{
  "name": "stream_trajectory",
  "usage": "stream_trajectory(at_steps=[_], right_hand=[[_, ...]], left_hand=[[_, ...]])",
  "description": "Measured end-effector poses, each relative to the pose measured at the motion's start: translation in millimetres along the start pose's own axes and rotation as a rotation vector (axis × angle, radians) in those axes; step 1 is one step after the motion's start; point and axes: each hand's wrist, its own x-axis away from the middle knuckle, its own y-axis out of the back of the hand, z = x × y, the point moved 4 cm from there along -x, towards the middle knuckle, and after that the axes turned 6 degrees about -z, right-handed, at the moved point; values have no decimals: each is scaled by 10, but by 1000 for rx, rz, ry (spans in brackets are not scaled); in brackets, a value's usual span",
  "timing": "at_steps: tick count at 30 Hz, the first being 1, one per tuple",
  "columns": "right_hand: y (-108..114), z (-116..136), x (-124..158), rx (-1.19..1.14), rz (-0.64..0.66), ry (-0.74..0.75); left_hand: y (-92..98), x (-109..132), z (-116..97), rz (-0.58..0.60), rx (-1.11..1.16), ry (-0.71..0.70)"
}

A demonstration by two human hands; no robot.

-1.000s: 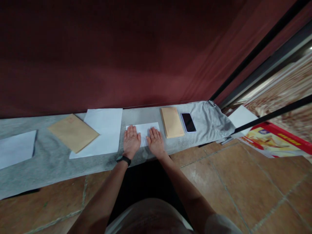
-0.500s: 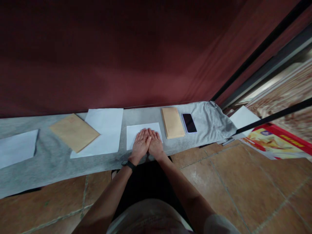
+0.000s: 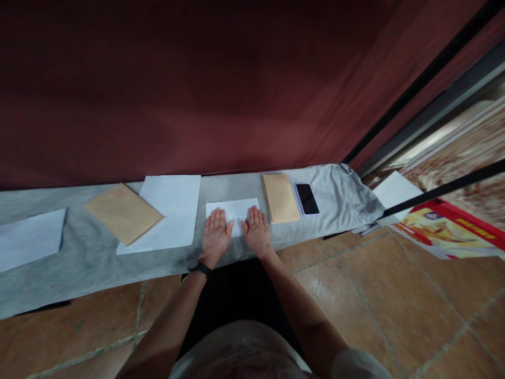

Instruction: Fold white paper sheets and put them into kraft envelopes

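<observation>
A small white sheet of paper, which looks folded, lies flat on the grey cloth in front of me. My left hand rests flat on its left part, fingers stretched out, a dark band on the wrist. On the right part of the paper lies my right hand, also flat with its fingers extended. The middle of the paper shows between the two thumbs. Close to the right hand is a stack of brown envelopes.
A phone lies right of the envelopes. To the left, a brown envelope overlaps larger white paper; more white paper is at far left. A dark red wall rises behind the cloth-covered bench. A red and yellow box stands right.
My hands were together at the middle of the small paper. They have slid apart, the left hand leftward and the right hand rightward, and still lie flat on it.
</observation>
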Motion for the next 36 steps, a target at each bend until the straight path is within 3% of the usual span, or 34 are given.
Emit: stream_trajectory(at_steps=[12,16,19,22,36], right_hand=[[134,-105,185,-6,-39,-44],[191,-1,285,-90,3,40],[202,144,404,-166,61,168],[202,208,519,-173,88,216],[266,-145,709,-50,-27,127]], left_hand=[[131,217,162,-85,-19,86],[191,374,-28,-124,27,-59],[160,528,-226,-40,41,-202],[112,637,-307,21,17,-227],[257,813,-33,-65,-21,-87]])
